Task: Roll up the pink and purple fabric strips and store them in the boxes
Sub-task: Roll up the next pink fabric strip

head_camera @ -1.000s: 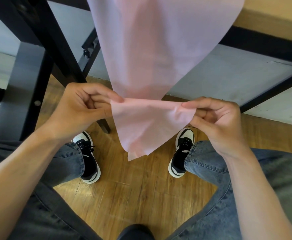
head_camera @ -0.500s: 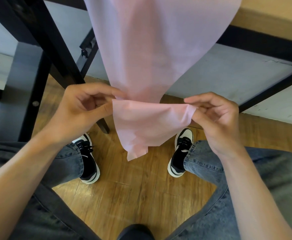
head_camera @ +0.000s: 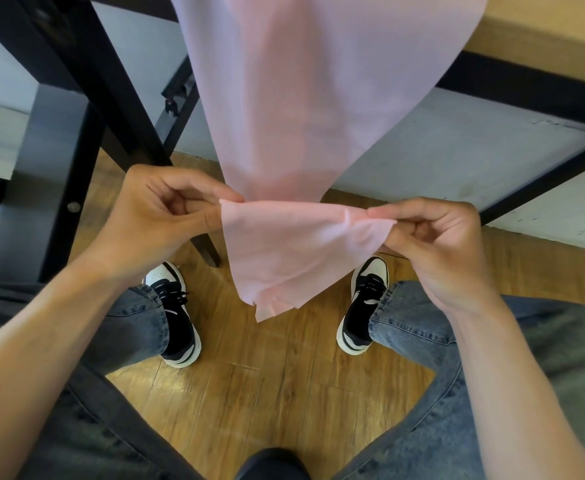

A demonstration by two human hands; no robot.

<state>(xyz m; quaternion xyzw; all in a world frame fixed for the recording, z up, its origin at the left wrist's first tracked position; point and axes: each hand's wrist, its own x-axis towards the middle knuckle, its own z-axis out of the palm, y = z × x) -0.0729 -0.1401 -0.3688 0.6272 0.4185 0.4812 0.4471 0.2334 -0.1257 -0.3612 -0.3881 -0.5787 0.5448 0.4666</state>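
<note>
A long pink fabric strip (head_camera: 311,98) hangs down from the table edge at the top of the view. Its lower end (head_camera: 284,258) is folded over toward me and dangles between my knees. My left hand (head_camera: 159,220) pinches the fold's left corner between thumb and forefinger. My right hand (head_camera: 436,244) pinches the fold's right corner the same way. The fold line runs taut and roughly level between the two hands. No purple strip and no boxes are in view.
A wooden table top (head_camera: 543,43) with a black frame (head_camera: 526,88) runs across the upper right. Black table legs (head_camera: 86,74) stand at the left. Below are my jeans-clad legs, two black-and-white shoes (head_camera: 176,323) and the wooden floor (head_camera: 266,393).
Both hands have shifted slightly. My right hand's fingers have curled tighter on the right corner, and the fold between the hands is pulled a little straighter.
</note>
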